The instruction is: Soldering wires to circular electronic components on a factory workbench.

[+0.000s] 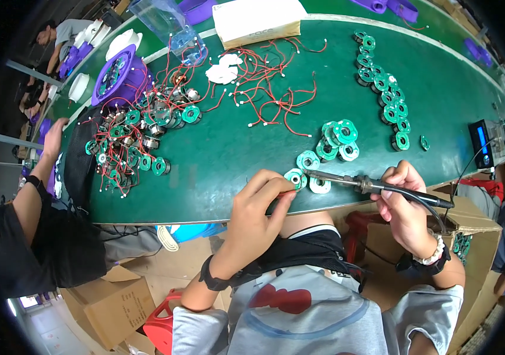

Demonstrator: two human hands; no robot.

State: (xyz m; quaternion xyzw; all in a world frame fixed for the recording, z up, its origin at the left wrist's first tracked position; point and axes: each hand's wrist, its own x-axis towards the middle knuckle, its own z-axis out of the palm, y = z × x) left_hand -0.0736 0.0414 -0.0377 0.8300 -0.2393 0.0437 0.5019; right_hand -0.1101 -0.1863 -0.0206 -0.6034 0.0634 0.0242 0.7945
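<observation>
My right hand (405, 210) is wrapped round the black handle of a soldering iron (366, 183). The iron's tip points left, over a few small round motors with green ring boards. My left hand (252, 207) pinches a red wire (286, 193) at the table's near edge, beside one green-topped motor (295, 177). Another motor (308, 160) lies just behind the tip, and a third (320, 185) sits under the iron. Whether the tip touches a board cannot be made out. Farther back stands a cluster of stacked motors (344, 131).
Loose red wires (276, 89) lie mid-table near a white box (257, 22). Motors with wires are heaped (146, 139) at left by a purple housing (113, 77). A row of motors (389, 94) runs along the right. A soldering station (482, 145) stands far right. Someone's arm (45, 160) is at left.
</observation>
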